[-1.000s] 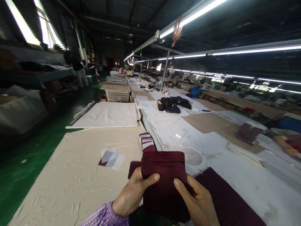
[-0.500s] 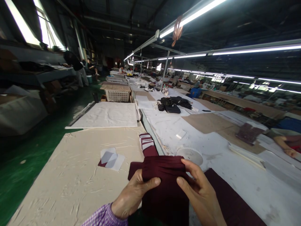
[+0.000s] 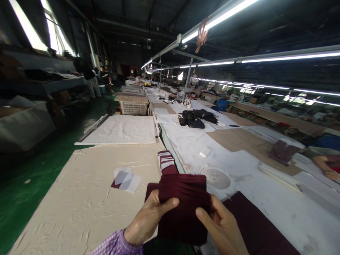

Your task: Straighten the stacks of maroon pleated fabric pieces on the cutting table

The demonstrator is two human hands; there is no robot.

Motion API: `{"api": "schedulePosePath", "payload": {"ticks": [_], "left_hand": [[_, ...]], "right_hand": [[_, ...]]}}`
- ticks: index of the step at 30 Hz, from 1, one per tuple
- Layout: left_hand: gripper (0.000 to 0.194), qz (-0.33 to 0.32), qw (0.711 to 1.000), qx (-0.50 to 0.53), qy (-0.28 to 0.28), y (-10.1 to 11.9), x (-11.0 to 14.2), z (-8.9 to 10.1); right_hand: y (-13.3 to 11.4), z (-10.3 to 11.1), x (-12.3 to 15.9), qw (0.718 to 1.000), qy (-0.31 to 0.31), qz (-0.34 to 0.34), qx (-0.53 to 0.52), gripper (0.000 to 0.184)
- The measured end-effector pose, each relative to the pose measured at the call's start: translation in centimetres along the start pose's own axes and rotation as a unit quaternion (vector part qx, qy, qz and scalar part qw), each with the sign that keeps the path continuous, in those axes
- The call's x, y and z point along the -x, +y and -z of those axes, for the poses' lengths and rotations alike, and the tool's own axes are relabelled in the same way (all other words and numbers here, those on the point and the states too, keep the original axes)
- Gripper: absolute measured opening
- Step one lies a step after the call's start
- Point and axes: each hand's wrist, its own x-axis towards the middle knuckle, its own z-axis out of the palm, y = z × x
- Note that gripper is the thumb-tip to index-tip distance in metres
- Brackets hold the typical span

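Tabletop (image 3: 79, 202): cream, near left.
Floor (image 3: 16, 212): green, left.
Lamps (image 3: 220, 20): lit, right.
Left hand (image 3: 150, 216), right hand (image 3: 224, 223): pinching maroon fabric (image 3: 183, 205).

Tube lights (image 3: 292, 57) hang over a white table (image 3: 241, 180); green floor (image 3: 39, 171) and windows (image 3: 28, 26) (glaringly bright) lie left.

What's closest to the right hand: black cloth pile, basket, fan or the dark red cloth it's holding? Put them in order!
1. Dark red cloth: held by the right hand
2. White fan: just ahead
3. Black cloth pile: farther ahead
4. Basket: farthest, ahead left
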Motion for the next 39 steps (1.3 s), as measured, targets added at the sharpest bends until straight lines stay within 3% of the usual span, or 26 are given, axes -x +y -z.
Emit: {"api": "schedulePosePath", "payload": {"ticks": [5, 14, 24, 28, 32, 39], "left_hand": [[0.026, 0.003, 1.0, 0.022, 0.005, -0.2, 0.0, -0.1], [0.026, 0.007, 0.999, 0.03, 0.011, -0.4, 0.3, -0.2], [0.029, -0.002, 0.999, 0.036, 0.007, -0.9, 0.5, -0.1], [0.028, -0.001, 0.999, 0.03, 0.017, -1.1, 0.6, 0.2], [0.032, 0.005, 1.0, 0.011, -0.029, -1.1, 0.7, 0.4], [0.034, 0.004, 0.999, -0.011, -0.044, -0.7, 1.0, 0.7]], "right_hand": [[0.6, -0.1, 0.0, 0.995, 0.018, 0.002, 0.101, 0.039], [1.5, 0.0, -0.3, 0.99, 0.033, 0.035, 0.135, 0.046], [1.6, 0.9, -0.8, 0.973, -0.013, 0.082, 0.215, 0.034], [1.0, 0.9, -0.7, 0.982, -0.001, 0.051, 0.183, 0.034], [-0.5, 0.6, -0.4, 0.989, 0.043, 0.026, 0.14, 0.042], [-0.9, 0.2, -0.1, 0.999, 0.038, 0.005, 0.039, 0.036]]}}
